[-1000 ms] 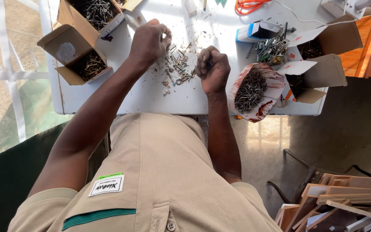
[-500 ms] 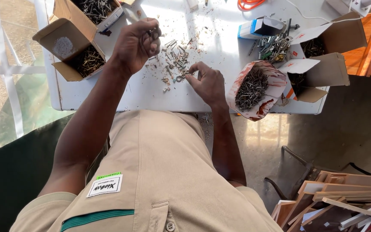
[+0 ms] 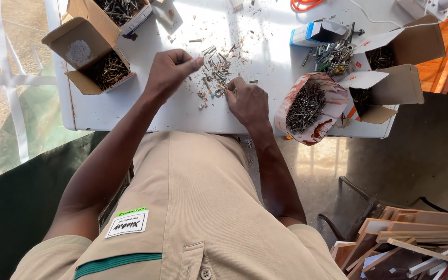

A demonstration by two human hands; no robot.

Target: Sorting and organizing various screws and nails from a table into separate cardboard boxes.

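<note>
Metal screws (image 3: 214, 70) lie scattered between the loosely curled left hand (image 3: 169, 72) and right hand (image 3: 247, 101), whose fingertips pinch one.

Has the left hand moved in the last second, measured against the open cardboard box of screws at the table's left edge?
Yes. The left hand has swung toward that open cardboard box and back; it now hovers over the scattered screw pile again, fingers pinched.

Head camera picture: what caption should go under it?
Two hands, left hand and right hand, pick through loose screws on a white table.
</note>
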